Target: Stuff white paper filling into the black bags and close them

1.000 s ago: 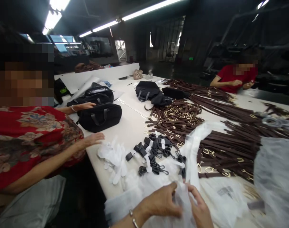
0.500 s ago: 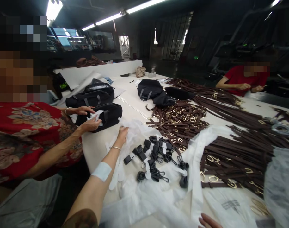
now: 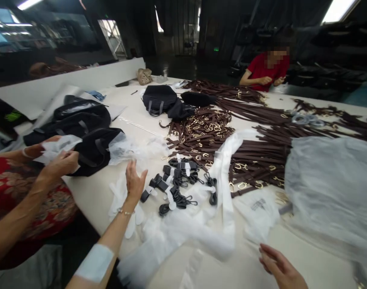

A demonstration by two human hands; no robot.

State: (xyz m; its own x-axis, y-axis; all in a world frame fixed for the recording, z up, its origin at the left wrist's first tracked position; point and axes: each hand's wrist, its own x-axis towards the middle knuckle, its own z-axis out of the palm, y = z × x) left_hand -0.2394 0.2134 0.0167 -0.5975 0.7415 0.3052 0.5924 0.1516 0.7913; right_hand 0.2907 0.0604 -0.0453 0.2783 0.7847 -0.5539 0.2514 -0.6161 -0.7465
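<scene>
1. Long white worktable [image 3: 90, 198] is seen heaped with goods under workshop lights.
2. Left hand [image 3: 135, 184] is held up open, fingers spread and nothing gripped, just above white gloves [image 3: 127, 210], with black corded clips [image 3: 173, 192] just to its right.
3. Right hand [image 3: 278, 265] is seen open and empty, a loose white non-woven sheet [image 3: 186, 230] left lying beyond it.
4. Brown leather straps with brass buckles [image 3: 255, 168] are massed ahead of that hand, while a white piece is held by a co-worker's hand [image 3: 58, 166] left of the left hand.
</scene>
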